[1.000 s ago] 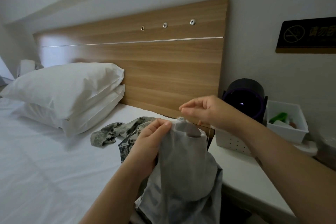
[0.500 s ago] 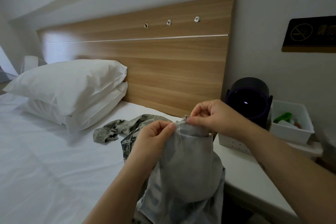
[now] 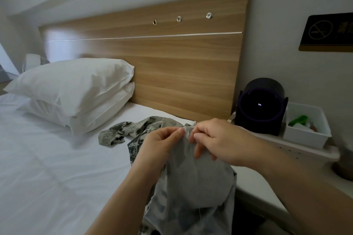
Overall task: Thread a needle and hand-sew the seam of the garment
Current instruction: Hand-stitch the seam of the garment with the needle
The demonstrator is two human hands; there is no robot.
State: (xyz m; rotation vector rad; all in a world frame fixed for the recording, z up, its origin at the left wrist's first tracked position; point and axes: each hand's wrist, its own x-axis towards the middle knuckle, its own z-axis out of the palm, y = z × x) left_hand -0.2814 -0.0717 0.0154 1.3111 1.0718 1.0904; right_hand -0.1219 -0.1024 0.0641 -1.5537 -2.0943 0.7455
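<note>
Through the head camera, I am looking down at the left hand (image 3: 162, 143), which is pinching the top edge of the garment (image 3: 196, 183) between thumb and fingers and holding it up over the bed sheet (image 3: 38, 158). The right hand (image 3: 219, 139) is meeting it from the other side, fingers curled and pinching that same edge. I cannot tell whether a needle is between them, because the fingertips are covering the spot. The garment's grey inner face is hanging toward me, and its camouflage part (image 3: 122, 131) is trailing flat on the sheet behind the left hand. The raised cloth and right forearm are blocking part of the white nightstand (image 3: 257, 192). Near the wall on it, a black round device (image 3: 261, 107) is standing beside a white bin (image 3: 305, 135). Two stacked pillows (image 3: 76, 86) are leaning against the wooden headboard (image 3: 152, 63), well apart from the hands.
</note>
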